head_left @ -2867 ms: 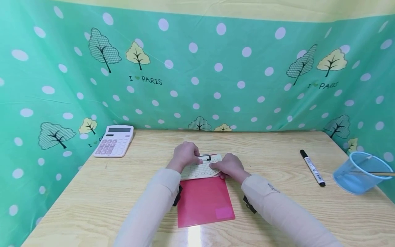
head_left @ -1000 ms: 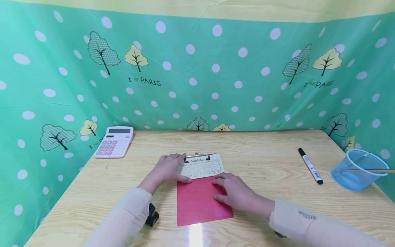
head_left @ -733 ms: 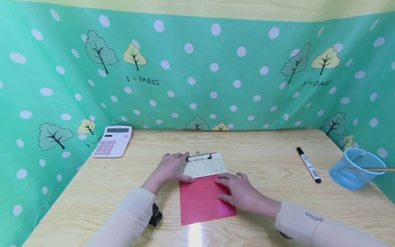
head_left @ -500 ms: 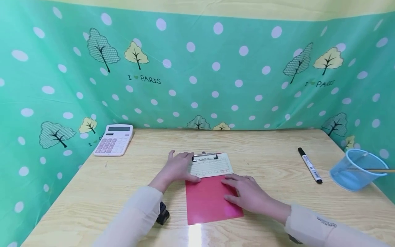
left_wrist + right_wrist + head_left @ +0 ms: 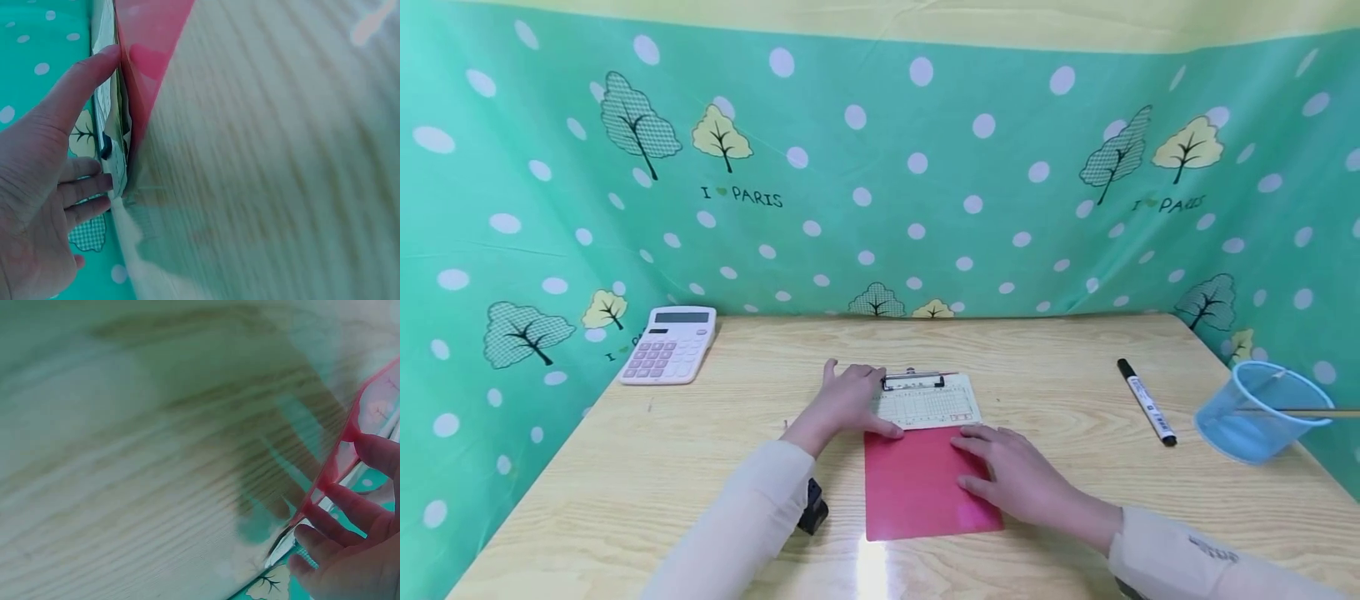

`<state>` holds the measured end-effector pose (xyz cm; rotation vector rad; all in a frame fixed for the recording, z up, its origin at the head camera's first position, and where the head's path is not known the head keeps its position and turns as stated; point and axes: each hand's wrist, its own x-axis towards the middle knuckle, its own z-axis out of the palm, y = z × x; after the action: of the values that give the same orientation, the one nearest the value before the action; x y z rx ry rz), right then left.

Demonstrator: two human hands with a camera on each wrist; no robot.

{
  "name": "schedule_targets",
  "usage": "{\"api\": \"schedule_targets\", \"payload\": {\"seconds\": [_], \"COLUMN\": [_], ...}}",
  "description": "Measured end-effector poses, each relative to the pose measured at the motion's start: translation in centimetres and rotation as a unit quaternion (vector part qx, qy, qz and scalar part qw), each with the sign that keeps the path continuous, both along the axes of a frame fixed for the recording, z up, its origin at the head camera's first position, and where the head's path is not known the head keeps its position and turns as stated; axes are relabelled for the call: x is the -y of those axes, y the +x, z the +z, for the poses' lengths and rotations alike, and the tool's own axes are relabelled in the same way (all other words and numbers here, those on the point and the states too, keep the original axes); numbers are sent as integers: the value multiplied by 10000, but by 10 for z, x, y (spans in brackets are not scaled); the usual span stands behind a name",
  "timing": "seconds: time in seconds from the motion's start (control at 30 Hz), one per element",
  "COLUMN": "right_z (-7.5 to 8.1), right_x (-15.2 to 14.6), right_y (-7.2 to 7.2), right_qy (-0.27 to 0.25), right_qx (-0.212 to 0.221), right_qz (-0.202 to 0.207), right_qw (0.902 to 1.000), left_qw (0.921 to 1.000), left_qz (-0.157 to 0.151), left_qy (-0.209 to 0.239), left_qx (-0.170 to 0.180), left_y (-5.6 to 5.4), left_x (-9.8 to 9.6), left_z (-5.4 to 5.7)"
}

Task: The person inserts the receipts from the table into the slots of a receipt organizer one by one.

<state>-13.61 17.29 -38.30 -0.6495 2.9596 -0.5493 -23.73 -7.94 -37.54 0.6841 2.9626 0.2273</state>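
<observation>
A red clipboard (image 5: 917, 492) lies on the table with a pad of printed forms (image 5: 928, 407) under the metal clip (image 5: 913, 382) at its far end. My left hand (image 5: 844, 403) is at its upper left edge, thumb resting at the pad's lower left corner. In the left wrist view the fingers of my left hand (image 5: 44, 181) are spread beside the pad's layered edge. My right hand (image 5: 1021, 477) rests on the clipboard's right side, fingers spread and slightly bent. In the right wrist view, the fingertips of my right hand (image 5: 359, 528) touch the red surface.
A pink and white calculator (image 5: 670, 345) sits at the back left. On the right lie a black-capped marker (image 5: 1147, 402) and, beyond it, a blue mesh pen holder (image 5: 1247, 421) with a pencil (image 5: 1296, 412) in it. A green patterned curtain (image 5: 820, 192) closes off the back.
Both hands have left the clip area and the pad's right corner for the clipboard's two sides. Over the last second the clipboard has slid to the right along with both hands.
</observation>
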Motion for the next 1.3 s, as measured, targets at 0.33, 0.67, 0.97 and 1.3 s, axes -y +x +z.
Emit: {"api": "schedule_targets", "payload": {"seconds": [0.33,0.67,0.97,1.3], "right_z": [1,16,19,8], "right_x": [3,2,22,51], "right_y": [-14,-41,-102,-132], "right_qy": [-166,-619,-357,938], "right_qx": [156,382,-217,-1221], "right_qz": [-35,248,-72,558], "right_qw": [9997,9970,9991,9865], "left_qw": [9996,9988,9984,9979], "left_qz": [185,285,336,349], "left_qy": [-201,-349,-407,-502], "left_qx": [-114,-189,-185,-223], "left_y": [-15,-16,-18,-19], "left_x": [-6,-13,-15,-19], "left_z": [1,5,7,6]}}
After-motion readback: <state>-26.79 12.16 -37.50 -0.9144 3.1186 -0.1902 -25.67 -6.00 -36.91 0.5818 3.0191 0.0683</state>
